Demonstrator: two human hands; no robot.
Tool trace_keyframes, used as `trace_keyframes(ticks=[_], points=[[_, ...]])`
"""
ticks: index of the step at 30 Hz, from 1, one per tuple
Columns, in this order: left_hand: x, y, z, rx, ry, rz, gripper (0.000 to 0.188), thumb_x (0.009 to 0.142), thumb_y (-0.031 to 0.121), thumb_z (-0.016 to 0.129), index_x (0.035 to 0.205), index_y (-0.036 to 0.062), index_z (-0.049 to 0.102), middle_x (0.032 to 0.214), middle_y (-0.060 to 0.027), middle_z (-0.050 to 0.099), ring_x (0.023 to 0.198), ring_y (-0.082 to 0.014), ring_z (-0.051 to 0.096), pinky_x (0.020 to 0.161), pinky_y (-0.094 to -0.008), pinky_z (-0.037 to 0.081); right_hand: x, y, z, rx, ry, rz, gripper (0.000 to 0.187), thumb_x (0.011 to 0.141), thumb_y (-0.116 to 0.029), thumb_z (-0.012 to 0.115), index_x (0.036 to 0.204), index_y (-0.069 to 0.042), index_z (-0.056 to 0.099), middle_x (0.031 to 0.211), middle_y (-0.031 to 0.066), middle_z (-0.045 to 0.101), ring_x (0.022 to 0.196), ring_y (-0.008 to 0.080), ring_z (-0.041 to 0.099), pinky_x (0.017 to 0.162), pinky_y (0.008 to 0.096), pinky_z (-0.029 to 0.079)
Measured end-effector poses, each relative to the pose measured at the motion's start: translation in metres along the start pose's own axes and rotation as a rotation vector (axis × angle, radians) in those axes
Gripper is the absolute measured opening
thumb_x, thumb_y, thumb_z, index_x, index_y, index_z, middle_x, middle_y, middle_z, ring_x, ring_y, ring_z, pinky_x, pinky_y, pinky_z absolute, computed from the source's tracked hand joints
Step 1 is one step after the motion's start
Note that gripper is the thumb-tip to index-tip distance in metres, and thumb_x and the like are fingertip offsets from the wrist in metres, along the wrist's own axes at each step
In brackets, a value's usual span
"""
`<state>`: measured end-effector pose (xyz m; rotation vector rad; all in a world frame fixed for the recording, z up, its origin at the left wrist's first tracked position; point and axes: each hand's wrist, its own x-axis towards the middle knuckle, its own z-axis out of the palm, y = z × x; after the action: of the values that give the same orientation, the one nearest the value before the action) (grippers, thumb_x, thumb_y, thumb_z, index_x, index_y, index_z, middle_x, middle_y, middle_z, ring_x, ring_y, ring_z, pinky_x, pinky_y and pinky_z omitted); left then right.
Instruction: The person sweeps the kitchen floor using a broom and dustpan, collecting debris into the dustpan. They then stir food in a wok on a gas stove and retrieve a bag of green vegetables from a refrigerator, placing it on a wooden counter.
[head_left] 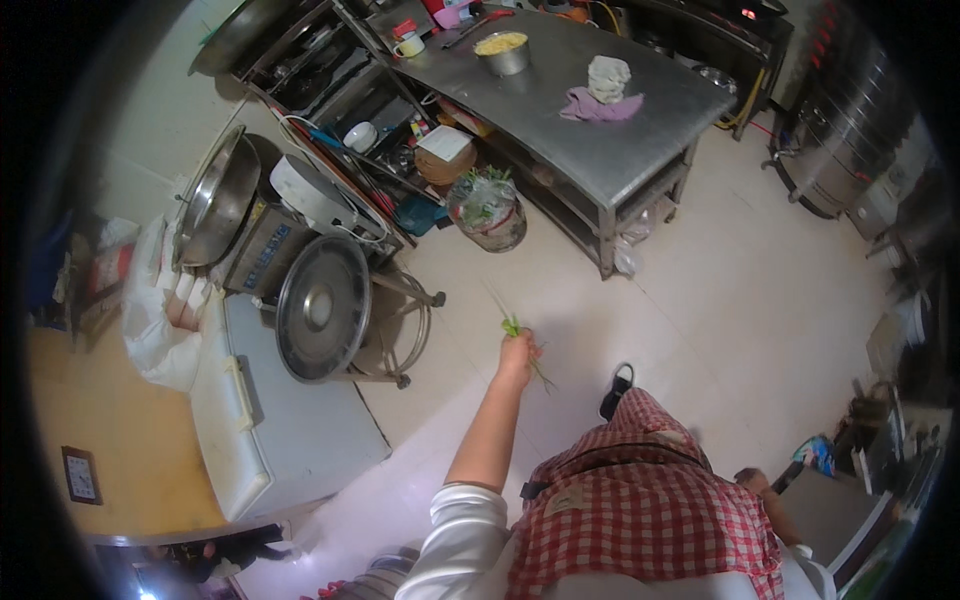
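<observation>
My left hand (517, 355) is stretched out ahead over the floor, closed around a small bunch of green stalks (512, 326) with thin pale ends and a few leaves. Thin stems stick out on both sides of the fist. My right hand (752, 479) hangs low beside the red checked apron (640, 500), dim and small, so its fingers cannot be made out. Ahead on the floor stands a bucket (500, 232) lined with clear plastic, with green leafy stalks in it.
A steel table (560, 95) at the far side bears a metal pot of yellow food (503, 54) and a purple cloth (601, 106). To the left are a white chest freezer (300, 440) and a round metal lid (322, 308) by a wheeled stand. A tall steel cylinder (835, 135) stands far right.
</observation>
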<state>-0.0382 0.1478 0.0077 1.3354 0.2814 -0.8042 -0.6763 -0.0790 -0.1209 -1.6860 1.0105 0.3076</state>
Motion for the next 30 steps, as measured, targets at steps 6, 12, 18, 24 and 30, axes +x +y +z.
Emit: trace_keyframes(ticks=[6,12,18,24,30], points=[[0.089,0.151,-0.011,0.141,0.134,0.187,0.002,0.078,0.006,0.050,0.080,0.0057,0.051,0.061,-0.0033,0.046,0.050,-0.0155,0.048,0.049,-0.0284,0.040,0.138,-0.285,-0.067,-0.100,0.109,-0.054,0.023,0.091,-0.014,0.041,0.092,0.001,0.057,0.075,0.0057,0.059,0.067,0.0145,0.057,0.058,0.0265,0.046],[0.246,0.280,-0.005,0.393,0.199,0.447,0.018,0.080,0.006,0.053,0.098,0.0055,0.049,0.075,-0.0024,0.052,0.063,-0.0144,0.050,0.057,-0.0295,0.042,0.140,-0.383,-0.060,0.215,0.226,-0.025,0.019,0.090,-0.013,0.044,0.096,0.001,0.057,0.082,0.0070,0.061,0.070,0.0139,0.058,0.064,0.0272,0.047],[0.431,0.343,0.011,2.004,0.274,0.405,0.058,0.079,0.050,0.057,0.109,0.0008,0.057,0.102,-0.0187,0.060,0.090,-0.0293,0.059,0.077,-0.0370,0.047,0.025,-0.300,0.057,0.127,0.539,0.442,0.017,0.083,-0.009,0.047,0.086,0.001,0.061,0.072,0.0094,0.062,0.065,0.0166,0.059,0.059,0.0295,0.048],[0.443,0.246,0.164,1.732,0.067,1.069,0.059,0.081,0.055,0.045,0.102,0.0029,0.061,0.090,-0.0077,0.063,0.072,-0.0232,0.060,0.065,-0.0363,0.044,-0.011,-0.262,0.258,0.402,0.134,0.953,0.024,0.076,-0.024,0.051,0.073,-0.005,0.066,0.061,0.0130,0.060,0.060,0.0249,0.059,0.058,0.0387,0.048],[0.272,0.041,0.205,1.334,-1.232,0.824,0.044,0.085,0.040,0.047,0.101,0.0017,0.061,0.089,-0.0095,0.064,0.076,-0.0195,0.059,0.071,-0.0314,0.045,0.021,-0.372,0.307,1.048,0.600,0.785,0.045,0.084,-0.045,0.048,0.102,-0.005,0.060,0.090,0.0098,0.064,0.078,0.0202,0.062,0.065,0.0334,0.051]])
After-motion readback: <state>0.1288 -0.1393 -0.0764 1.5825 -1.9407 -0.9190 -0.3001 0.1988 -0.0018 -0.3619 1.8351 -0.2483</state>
